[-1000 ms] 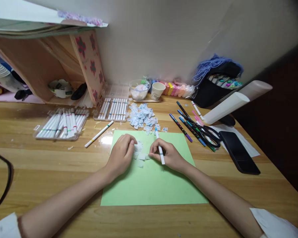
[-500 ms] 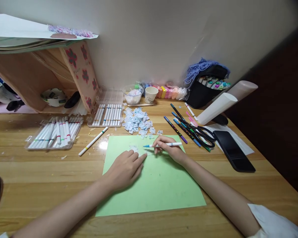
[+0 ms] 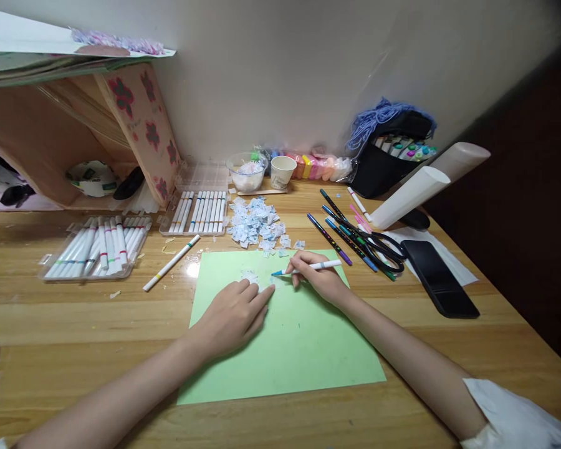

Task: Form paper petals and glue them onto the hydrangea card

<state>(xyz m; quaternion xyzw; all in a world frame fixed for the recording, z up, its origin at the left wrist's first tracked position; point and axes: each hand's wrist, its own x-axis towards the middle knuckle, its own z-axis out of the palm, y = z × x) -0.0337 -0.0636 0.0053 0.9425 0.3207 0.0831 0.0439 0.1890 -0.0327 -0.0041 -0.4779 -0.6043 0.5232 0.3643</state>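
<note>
A green sheet of paper point(image 3: 299, 349) lies on the wooden desk in front of me. My left hand point(image 3: 236, 312) rests flat on the sheet, fingers stretched out, fingertips touching a few small paper scraps point(image 3: 251, 276). My right hand point(image 3: 318, 279) grips a white marker with a blue tip point(image 3: 308, 267), held nearly level, tip pointing left at the scraps just past my left fingertips.
A pile of blue-white paper scraps point(image 3: 255, 223) lies behind the sheet. Two trays of white markers point(image 3: 93, 246) point(image 3: 201, 212) and a loose marker point(image 3: 171, 263) sit left. Coloured pens and scissors point(image 3: 378, 246), a black phone point(image 3: 438, 269) and rolled paper point(image 3: 409, 198) lie right.
One second ago both hands were pinching scraps, the marker upright in my right. My left hand has flattened on the sheet and the marker has turned level, tip to the left.
</note>
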